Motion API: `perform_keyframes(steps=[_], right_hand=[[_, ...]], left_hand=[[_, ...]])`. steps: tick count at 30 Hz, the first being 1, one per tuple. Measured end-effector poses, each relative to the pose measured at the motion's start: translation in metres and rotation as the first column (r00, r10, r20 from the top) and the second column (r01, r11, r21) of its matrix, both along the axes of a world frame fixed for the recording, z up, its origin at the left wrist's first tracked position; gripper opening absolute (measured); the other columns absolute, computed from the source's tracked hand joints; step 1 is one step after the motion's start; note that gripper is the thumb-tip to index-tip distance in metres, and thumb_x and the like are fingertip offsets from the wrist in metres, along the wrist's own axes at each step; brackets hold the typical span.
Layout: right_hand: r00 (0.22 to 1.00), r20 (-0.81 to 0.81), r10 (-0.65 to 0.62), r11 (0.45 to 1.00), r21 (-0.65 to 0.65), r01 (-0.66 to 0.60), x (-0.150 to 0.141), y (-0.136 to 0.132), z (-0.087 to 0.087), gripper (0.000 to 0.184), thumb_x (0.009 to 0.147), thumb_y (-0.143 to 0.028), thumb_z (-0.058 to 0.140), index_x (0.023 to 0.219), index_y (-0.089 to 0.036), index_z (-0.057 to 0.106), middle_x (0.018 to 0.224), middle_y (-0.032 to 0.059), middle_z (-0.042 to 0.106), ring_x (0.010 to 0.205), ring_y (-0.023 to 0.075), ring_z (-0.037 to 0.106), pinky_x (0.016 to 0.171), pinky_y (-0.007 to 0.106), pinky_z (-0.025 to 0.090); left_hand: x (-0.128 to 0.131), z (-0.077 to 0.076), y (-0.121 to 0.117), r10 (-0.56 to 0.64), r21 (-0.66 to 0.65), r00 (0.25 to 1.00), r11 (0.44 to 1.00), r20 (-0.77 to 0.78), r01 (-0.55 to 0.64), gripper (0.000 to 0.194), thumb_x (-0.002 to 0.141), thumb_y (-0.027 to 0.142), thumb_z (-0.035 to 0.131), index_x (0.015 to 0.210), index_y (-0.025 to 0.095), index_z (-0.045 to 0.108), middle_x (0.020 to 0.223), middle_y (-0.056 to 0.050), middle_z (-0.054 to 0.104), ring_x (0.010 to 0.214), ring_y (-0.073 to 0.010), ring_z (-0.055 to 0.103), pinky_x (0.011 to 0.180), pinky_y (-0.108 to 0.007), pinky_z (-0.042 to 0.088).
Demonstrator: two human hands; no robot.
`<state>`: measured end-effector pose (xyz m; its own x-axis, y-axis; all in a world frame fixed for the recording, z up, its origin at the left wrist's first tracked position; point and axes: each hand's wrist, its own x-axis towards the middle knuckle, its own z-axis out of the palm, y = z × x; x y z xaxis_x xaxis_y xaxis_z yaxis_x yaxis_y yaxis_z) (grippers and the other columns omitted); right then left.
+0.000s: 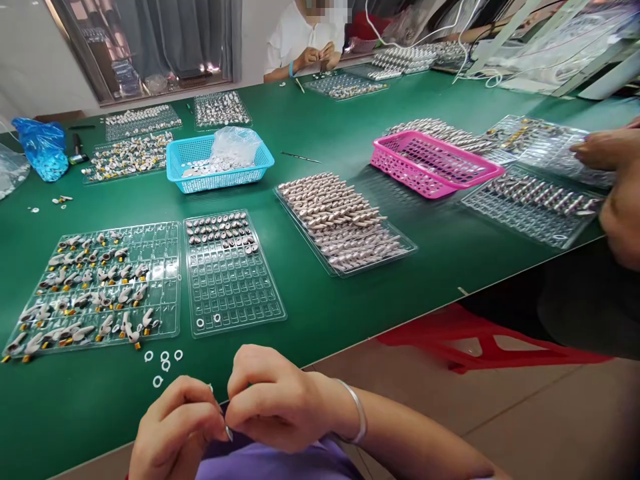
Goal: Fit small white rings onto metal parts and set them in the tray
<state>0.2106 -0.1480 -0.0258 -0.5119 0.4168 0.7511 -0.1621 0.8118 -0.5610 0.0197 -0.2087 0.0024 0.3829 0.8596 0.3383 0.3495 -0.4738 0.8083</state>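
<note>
Desk (340, 310): green, spread with trays and baskets; any lettering on them is too small to read.
Blue bag (43, 150): crumpled, at the far left.
Left tray (167, 300): clear, with rows of white earphone parts (131, 330) bearing yellow tabs; its right-hand columns are bare.
Back tray (130, 157): heaped with small white and yellow parts, beside the blue basket.
White rings (165, 361): five, loose on the desk just below the left tray.
Left hand (175, 427): fingers bent, thumb and forefinger pinched on a small piece.
Blue basket (220, 183): white bits and a clear plastic bag (235, 147) inside.
Small piece (229, 433): pale, mostly hidden, where the fingertips of both hands meet, in front of the desk edge.
Middle tray (235, 287): dark-faced parts in the upper rows, two white rings in the bottom row.
Right hand (275, 403): curled nearly into a fist, fingertips closed on the same piece; silver bracelet (359, 413) at the wrist.
Thin tool (300, 157): lying beyond the trays.
Person in white (310, 40): across the desk, hands together.
Stem tray (335, 213): packed with pale stemmed pieces.
Pink basket (400, 173): behind the stem tray, to its right.
Red stool (480, 340): below the desk edge.
Right tray (520, 217): metallic-looking pieces along its upper part.
Neighbour's hand (613, 150): above the right tray, blurred; what it holds cannot be told.
</note>
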Motion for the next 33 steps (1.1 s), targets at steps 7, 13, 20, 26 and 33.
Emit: perform_keyframes(steps=[7,13,20,26,33], right_hand=[[0.998,-0.041,-0.042,0.998,0.050,0.044,0.000,0.000,0.004,0.015,0.093,-0.018,0.045,0.084,-0.017,0.057,0.070,0.0021,0.058,0.063,0.0114,0.054,0.061,0.026,0.042],[0.997,-0.054,-0.062,0.995,0.074,0.066,0.000,0.000,0.006,0.014,0.093,-0.018,0.045,0.085,-0.017,0.057,0.069,0.0021,0.059,0.062,0.0117,0.054,0.059,0.026,0.042],[0.993,-0.063,-0.101,0.989,0.101,0.107,-0.001,-0.003,0.002,0.007,0.091,-0.017,0.047,0.092,-0.017,0.054,0.071,0.0022,0.060,0.063,0.0130,0.055,0.058,0.028,0.041],[0.988,-0.074,-0.132,0.989,0.051,0.136,-0.002,-0.005,0.001,0.008,0.090,-0.015,0.046,0.093,-0.019,0.052,0.071,0.0017,0.059,0.063,0.0123,0.055,0.060,0.026,0.044],[0.963,-0.009,-0.270,0.959,-0.096,0.268,0.021,0.005,-0.003,0.009,0.089,-0.011,0.049,0.091,-0.018,0.055,0.076,0.0036,0.057,0.070,0.0142,0.054,0.065,0.026,0.047]], left_hand=[[0.001,0.000,-0.003,0.062,0.010,0.998,0.998,0.009,-0.062,0.023,0.086,0.001,0.055,0.084,0.022,0.063,0.078,0.001,0.060,0.068,-0.0113,0.061,0.061,-0.019,0.050],[0.003,-0.001,-0.005,0.049,0.022,0.999,0.999,0.020,-0.049,0.024,0.086,-0.001,0.050,0.087,0.021,0.060,0.080,0.000,0.058,0.068,-0.0111,0.061,0.062,-0.020,0.051],[0.000,-0.004,-0.009,0.043,0.154,0.999,0.987,-0.014,-0.041,0.031,0.081,-0.007,0.049,0.095,0.018,0.060,0.085,-0.003,0.058,0.071,-0.0127,0.061,0.062,-0.022,0.053],[0.002,-0.005,-0.010,0.080,0.161,0.997,0.984,-0.005,-0.078,0.029,0.081,-0.006,0.049,0.094,0.018,0.060,0.084,-0.003,0.059,0.071,-0.0126,0.061,0.061,-0.022,0.053],[-0.019,-0.008,0.001,0.224,0.201,0.962,0.961,-0.157,-0.191,0.018,0.087,0.004,0.050,0.089,0.021,0.058,0.081,-0.002,0.064,0.070,-0.0128,0.066,0.062,-0.019,0.054]])
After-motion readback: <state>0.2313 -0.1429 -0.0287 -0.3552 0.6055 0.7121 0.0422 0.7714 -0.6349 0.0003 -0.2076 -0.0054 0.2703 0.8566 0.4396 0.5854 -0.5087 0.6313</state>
